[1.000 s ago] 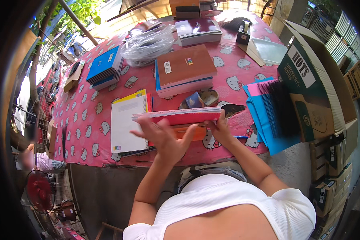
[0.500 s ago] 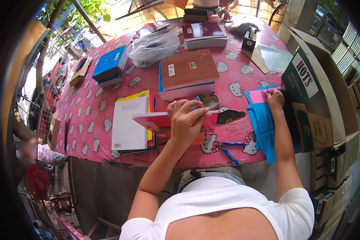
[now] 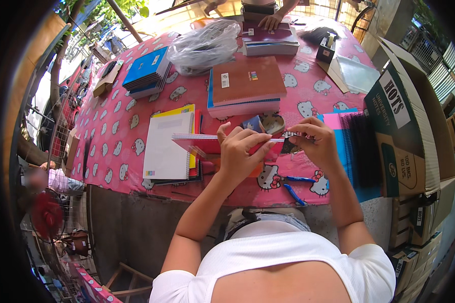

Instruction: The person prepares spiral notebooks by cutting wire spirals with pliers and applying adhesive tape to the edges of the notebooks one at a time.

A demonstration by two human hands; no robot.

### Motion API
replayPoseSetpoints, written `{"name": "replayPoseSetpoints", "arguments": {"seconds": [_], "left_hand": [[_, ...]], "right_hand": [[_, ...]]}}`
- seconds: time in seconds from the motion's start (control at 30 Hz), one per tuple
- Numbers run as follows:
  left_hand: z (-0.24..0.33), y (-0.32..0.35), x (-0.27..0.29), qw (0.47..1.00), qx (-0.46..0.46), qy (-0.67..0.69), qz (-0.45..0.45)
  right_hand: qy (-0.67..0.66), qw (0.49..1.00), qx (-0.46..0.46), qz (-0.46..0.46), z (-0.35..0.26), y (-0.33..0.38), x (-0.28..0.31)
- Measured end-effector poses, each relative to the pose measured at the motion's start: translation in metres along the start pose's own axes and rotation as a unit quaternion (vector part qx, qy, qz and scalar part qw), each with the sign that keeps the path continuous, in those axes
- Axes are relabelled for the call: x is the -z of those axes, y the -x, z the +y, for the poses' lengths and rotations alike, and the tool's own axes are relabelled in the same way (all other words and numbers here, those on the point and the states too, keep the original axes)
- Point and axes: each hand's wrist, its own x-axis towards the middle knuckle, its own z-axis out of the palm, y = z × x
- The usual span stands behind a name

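My left hand (image 3: 241,150) is closed around a red-covered notebook (image 3: 199,143), holding it on edge with its pages facing up. At the notebook's right end, my right hand (image 3: 313,141) pinches its fingers together. Something thin and dark seems to lie between them, too small to make out. Just beyond my hands sit a small round container (image 3: 272,123) and a bluish item (image 3: 252,124). A pile of black spiral coils (image 3: 361,146) lies on blue sheets (image 3: 345,146) to the right. Two blue pliers-like tools (image 3: 294,195) rest near the table's front edge.
White and yellow spiral notebooks (image 3: 169,146) lie at left. Behind stand a brown-covered stack (image 3: 247,81), blue notebooks (image 3: 146,70), a plastic bag (image 3: 205,48) and a tape dispenser (image 3: 326,48). A large carton (image 3: 399,126) borders the right. Another person's hand (image 3: 271,21) touches a maroon stack (image 3: 270,40).
My right hand has moved left from the coils and blue sheets to the red notebook's right end. My left hand keeps its grip. The other person's hand has come onto the maroon stack.
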Motion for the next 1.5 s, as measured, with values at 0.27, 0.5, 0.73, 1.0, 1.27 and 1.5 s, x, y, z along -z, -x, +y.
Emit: {"name": "replayPoseSetpoints", "arguments": {"seconds": [0.27,0.5,0.73,1.0,1.27,1.5], "left_hand": [[0.002,0.002,-0.002,1.0,0.013,0.021,0.014],[0.001,0.002,-0.002,1.0,0.005,0.005,0.008],[-0.001,0.021,-0.001,0.991,-0.115,-0.009,0.07],[-0.009,0.064,-0.001,0.976,-0.2,-0.038,0.076],[-0.003,0.047,0.004,0.983,-0.173,-0.002,0.063],[0.009,0.019,0.0,0.998,-0.029,-0.004,0.052]], "right_hand": [[-0.154,0.968,-0.134,-0.144,0.005,-0.011,0.008],[-0.078,0.982,-0.056,-0.16,-0.001,-0.018,0.01],[-0.105,0.966,-0.063,-0.229,-0.009,-0.026,0.022],[-0.071,0.95,-0.052,-0.3,-0.013,-0.003,0.01],[-0.022,0.967,0.047,-0.249,-0.022,0.004,0.01],[0.057,0.98,-0.044,-0.183,-0.029,0.005,0.009]]}}
